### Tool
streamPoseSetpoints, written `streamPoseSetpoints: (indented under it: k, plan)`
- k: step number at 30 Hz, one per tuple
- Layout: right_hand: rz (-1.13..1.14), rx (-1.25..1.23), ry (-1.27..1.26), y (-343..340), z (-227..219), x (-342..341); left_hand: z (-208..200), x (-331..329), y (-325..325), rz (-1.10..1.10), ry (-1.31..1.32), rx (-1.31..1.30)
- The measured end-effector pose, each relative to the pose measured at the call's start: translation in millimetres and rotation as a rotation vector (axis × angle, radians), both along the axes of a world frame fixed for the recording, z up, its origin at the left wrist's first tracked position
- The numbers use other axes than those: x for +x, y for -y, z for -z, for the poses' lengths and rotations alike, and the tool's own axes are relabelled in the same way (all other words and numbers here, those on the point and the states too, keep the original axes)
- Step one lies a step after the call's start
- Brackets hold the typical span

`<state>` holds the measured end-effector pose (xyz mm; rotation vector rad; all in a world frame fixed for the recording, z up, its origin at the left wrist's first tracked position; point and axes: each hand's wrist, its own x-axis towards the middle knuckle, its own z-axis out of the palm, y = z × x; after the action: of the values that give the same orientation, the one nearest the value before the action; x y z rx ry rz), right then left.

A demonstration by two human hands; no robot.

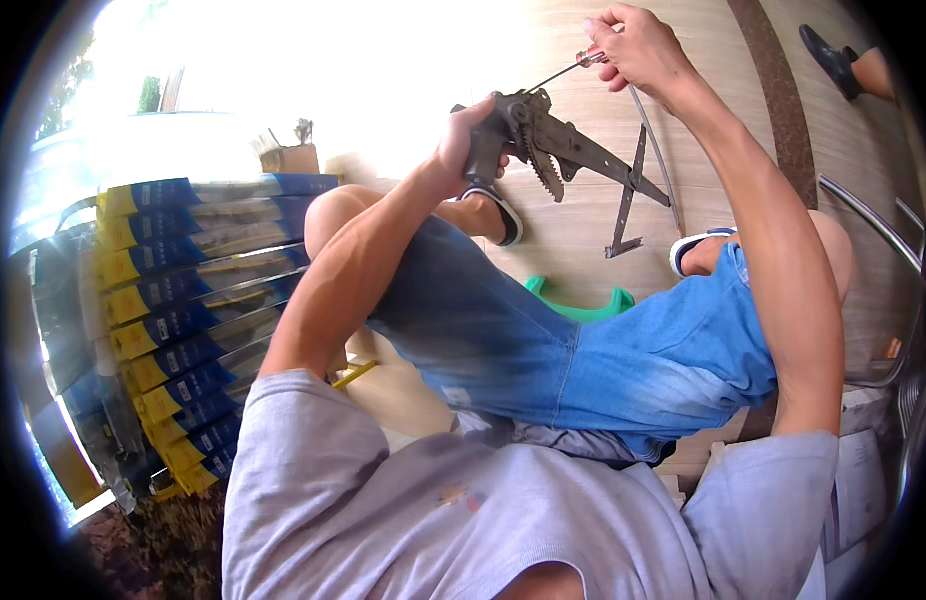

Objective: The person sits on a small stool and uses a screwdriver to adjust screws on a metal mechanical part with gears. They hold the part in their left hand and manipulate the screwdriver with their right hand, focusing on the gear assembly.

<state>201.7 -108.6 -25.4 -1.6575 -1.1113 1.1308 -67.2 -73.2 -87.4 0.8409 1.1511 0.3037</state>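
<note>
A pale floor (pixel 573 240) with a brown band lies below the fingers; blue-and-yellow packages (pixel 173 290) are stacked to their left, and a green plastic piece (pixel 583 311) sits nearer the body. The left hand (pixel 467 145) has its fingers curled around the dark end of a toothed metal mechanism (pixel 588 152), its arms reaching rightward. Above, the right hand's (pixel 641 50) bent fingers close on a red-handled screwdriver (pixel 589 57), its shaft slanting toward the mechanism.

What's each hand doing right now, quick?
Left hand: closed around one end of the dark toothed metal part.
Right hand: closed, fingers gripping the red-handled screwdriver.
</note>
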Motion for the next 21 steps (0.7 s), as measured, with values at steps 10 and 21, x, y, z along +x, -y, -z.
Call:
streamPoseSetpoints:
  k: [10, 21]
  plan:
    - [0.037, 0.119, 0.336, -17.8, 22.0, 10.5, -0.5, 32.5, -52.6, 0.271, 0.011, 0.044]
    - [0.002, -0.155, 0.16, -73.5, 71.7, 20.6, 97.5, 16.7, -107.5, 0.273, 0.161, -0.19]
